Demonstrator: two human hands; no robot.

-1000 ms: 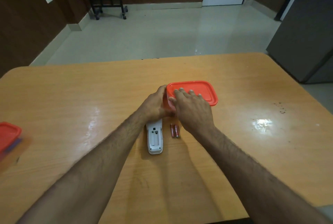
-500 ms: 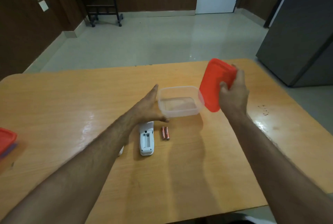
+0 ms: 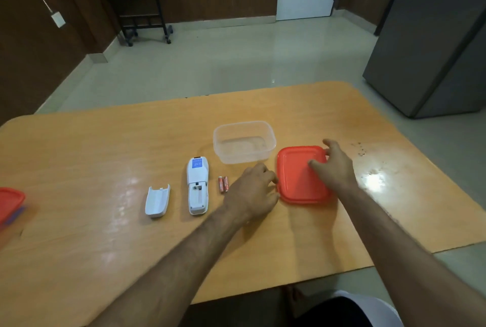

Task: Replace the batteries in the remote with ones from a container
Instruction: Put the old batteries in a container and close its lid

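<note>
Two hands work near the middle of the wooden table (image 3: 79, 158). The right hand (image 3: 335, 166) lies spread on the red lid (image 3: 299, 179), fingers loose over its far right corner, pressing it flat rather than gripping it. The left hand (image 3: 253, 192) rests at the lid's left edge with curled fingers touching that edge; whether it pinches the lid I cannot tell. Just beyond the lid stands the clear container (image 3: 244, 142), open. Left of the left hand lie two red batteries (image 3: 223, 184) side by side, and beside them the white remote (image 3: 197, 186), face down with its battery bay bare. Its battery cover (image 3: 157, 201) lies apart, further left. Another red-lidded box (image 3: 9, 204) sits at the table's left edge.
</note>
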